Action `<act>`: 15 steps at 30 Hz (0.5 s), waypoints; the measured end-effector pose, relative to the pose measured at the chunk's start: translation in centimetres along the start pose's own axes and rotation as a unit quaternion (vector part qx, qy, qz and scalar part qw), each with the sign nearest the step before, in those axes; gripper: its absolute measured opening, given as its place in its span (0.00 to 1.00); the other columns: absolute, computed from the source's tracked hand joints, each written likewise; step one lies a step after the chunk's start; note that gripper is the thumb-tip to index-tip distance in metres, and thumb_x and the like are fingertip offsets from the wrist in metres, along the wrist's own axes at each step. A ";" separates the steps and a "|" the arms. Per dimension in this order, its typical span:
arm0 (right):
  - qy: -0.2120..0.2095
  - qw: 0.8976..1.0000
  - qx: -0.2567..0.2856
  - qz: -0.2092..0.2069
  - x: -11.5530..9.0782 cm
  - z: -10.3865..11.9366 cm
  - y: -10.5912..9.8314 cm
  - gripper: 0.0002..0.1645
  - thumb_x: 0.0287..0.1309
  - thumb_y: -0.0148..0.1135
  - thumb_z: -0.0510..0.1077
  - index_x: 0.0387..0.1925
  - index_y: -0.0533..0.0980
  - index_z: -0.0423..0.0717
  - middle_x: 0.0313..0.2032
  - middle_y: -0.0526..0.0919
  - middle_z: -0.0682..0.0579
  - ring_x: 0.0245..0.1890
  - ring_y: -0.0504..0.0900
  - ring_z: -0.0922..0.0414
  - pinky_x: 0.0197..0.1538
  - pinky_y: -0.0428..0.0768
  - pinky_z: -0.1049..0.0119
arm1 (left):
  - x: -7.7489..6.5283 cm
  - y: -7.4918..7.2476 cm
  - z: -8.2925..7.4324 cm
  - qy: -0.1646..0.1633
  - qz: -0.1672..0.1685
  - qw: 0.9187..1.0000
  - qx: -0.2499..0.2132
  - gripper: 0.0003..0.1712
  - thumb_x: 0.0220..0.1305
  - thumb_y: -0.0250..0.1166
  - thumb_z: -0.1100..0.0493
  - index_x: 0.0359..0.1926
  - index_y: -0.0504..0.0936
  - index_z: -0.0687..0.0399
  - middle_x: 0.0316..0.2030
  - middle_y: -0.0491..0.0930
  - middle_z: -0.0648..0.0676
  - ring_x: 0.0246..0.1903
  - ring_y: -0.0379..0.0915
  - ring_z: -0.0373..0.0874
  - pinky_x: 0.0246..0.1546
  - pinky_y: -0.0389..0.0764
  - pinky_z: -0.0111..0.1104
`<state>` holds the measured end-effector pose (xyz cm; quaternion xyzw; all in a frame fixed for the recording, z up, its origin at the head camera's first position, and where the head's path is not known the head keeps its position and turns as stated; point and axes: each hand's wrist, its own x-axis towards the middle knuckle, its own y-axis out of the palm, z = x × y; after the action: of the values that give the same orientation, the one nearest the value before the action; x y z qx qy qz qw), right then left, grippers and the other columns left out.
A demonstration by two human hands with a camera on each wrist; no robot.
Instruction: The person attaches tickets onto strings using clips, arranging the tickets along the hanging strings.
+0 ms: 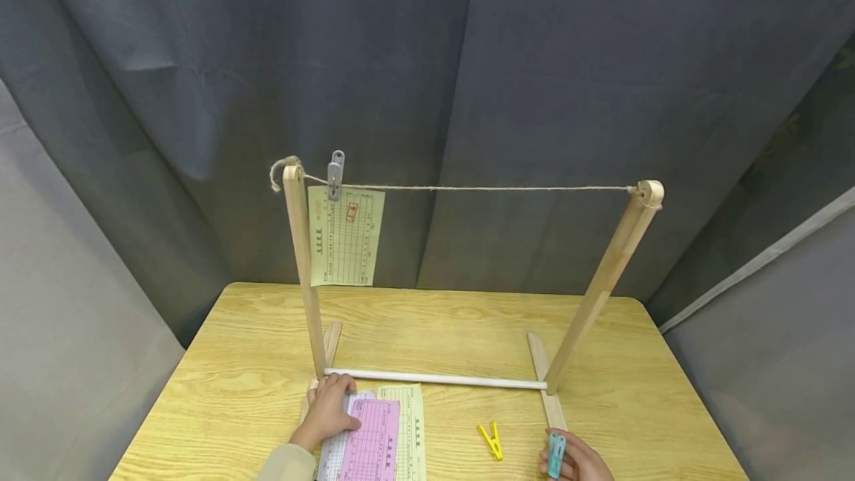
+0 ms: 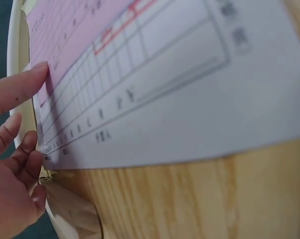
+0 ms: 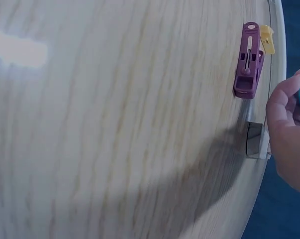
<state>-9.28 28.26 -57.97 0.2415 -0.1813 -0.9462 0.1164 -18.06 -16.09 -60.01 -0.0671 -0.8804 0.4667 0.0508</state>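
Observation:
At the table's front left, my left hand (image 1: pixel 330 410) reaches over the top ends of the paper slips. Its thumb touches the edge of the pink slip (image 1: pixel 374 436), which overlaps a white slip (image 2: pixel 189 119); the other fingers lie loosely bent by the white slip's edge. A pale yellow slip (image 1: pixel 412 429) lies partly under the pink one. Toward the front right, my right hand (image 1: pixel 580 459) pinches a teal clothespin (image 1: pixel 556 454). A yellow clothespin (image 1: pixel 491 441) lies between the hands. Only the right wrist view has the purple clothespin (image 3: pixel 248 62), on the table.
A wooden frame with a left post (image 1: pixel 303 266), a right post (image 1: pixel 604 280) and a white bottom bar (image 1: pixel 434 378) stands on the table. Twine (image 1: pixel 481 188) joins the post tops. A grey clothespin (image 1: pixel 335 175) holds a yellow-green slip (image 1: pixel 347 240) there.

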 end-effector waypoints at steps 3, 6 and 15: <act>0.013 1.000 -0.013 0.005 0.1 0.2 0.2 0.24 0.66 0.40 0.58 0.50 0.71 0.48 0.35 0.81 0.51 0.37 0.81 0.55 0.40 0.78 0.64 | -0.1 -0.1 0.0 0.008 0.002 1.000 0.004 0.36 0.23 0.77 0.58 0.43 0.76 0.53 0.39 0.72 0.51 0.43 0.63 0.51 0.40 0.58 0.46; 0.013 0.999 -0.037 0.003 0.2 0.1 0.4 0.35 0.61 0.40 0.65 0.53 0.68 0.41 0.35 0.81 0.52 0.37 0.81 0.56 0.40 0.78 0.65 | -0.2 -0.2 0.0 0.015 0.005 1.000 0.009 0.35 0.24 0.77 0.57 0.43 0.78 0.53 0.39 0.71 0.51 0.43 0.63 0.51 0.40 0.58 0.45; -0.010 0.993 -0.079 -0.089 0.5 -0.7 1.6 0.44 0.53 0.57 0.63 0.57 0.64 0.31 0.34 0.80 0.50 0.34 0.82 0.54 0.36 0.80 0.63 | -0.1 0.0 0.0 0.017 0.005 1.000 0.006 0.28 0.23 0.77 0.58 0.32 0.75 0.48 0.36 0.68 0.48 0.41 0.61 0.49 0.39 0.57 0.45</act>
<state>-9.17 26.39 -58.13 0.2370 -0.0844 -0.9666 0.0483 -17.92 -16.08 -60.00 -0.0796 -0.8762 0.4710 0.0639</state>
